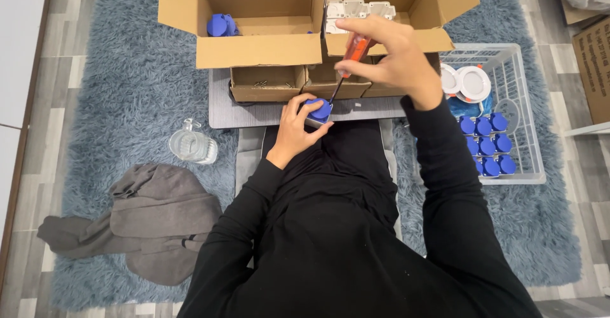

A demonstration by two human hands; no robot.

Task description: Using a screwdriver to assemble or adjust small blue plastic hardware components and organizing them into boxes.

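The left hand (295, 127) pinches a small blue-capped part (318, 110) at the worktop (222, 111) edge; the right hand's (387, 54) fingers wrap an orange-handled screwdriver (351, 57), tip on the cap. The part looks light, rigid, likely slick plastic, best gripped by its sides

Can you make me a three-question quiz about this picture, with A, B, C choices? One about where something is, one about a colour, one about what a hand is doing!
1. Where is the glass jug?
A. on the rug
B. in a box
C. in the basket

2. What colour is the screwdriver handle?
A. green
B. orange
C. white

3. What is the left hand doing?
A. lying flat, empty
B. gripping a blue-capped part
C. holding the grey garment

Answers:
1 A, it sits on the shaggy blue rug.
2 B, orange shows within the right hand.
3 B, its fingers wrap the part.
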